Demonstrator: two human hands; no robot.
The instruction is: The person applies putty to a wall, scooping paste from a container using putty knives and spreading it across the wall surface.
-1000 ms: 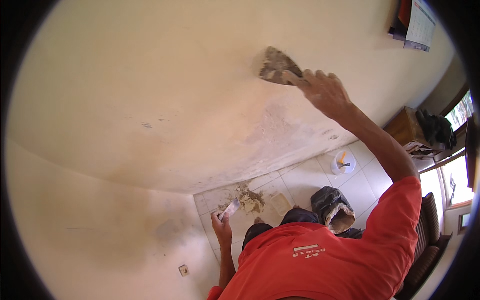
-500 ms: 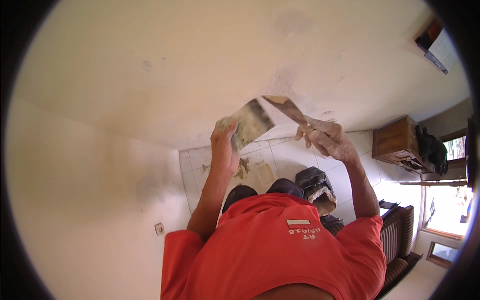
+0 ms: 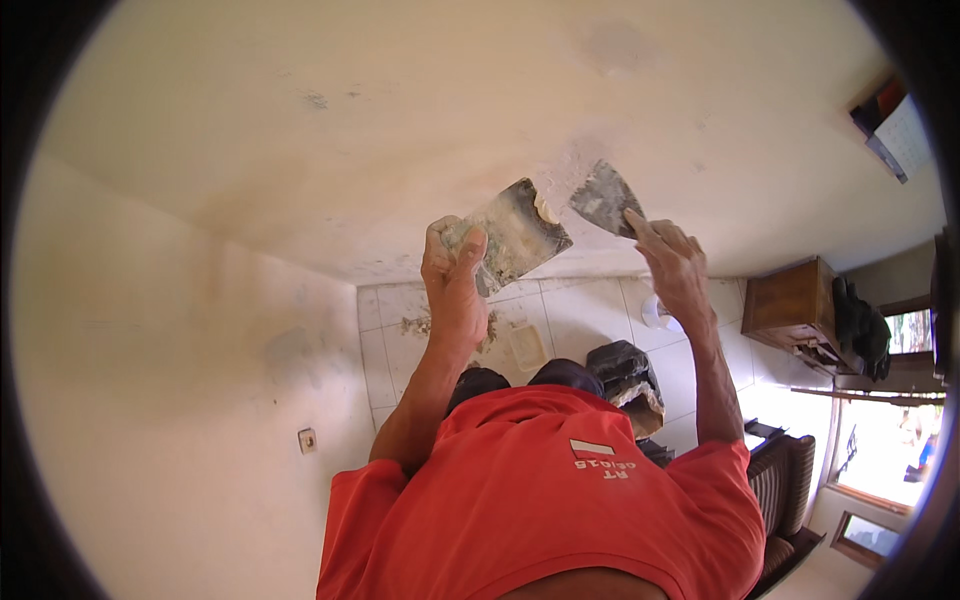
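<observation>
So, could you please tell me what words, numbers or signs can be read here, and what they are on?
Red shirt: pale letters and numbers, upside down here; I won't copy them out.
White hanging sheet, upper right: too small and blurred to read.
I can make out no others.

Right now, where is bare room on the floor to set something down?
Bare floor tiles lie between the pale tray, the black bag and the white bucket. It is crowded near the left forearm, where brown debris and the tray lie close. The gap between both putty knives looks tight.
</observation>
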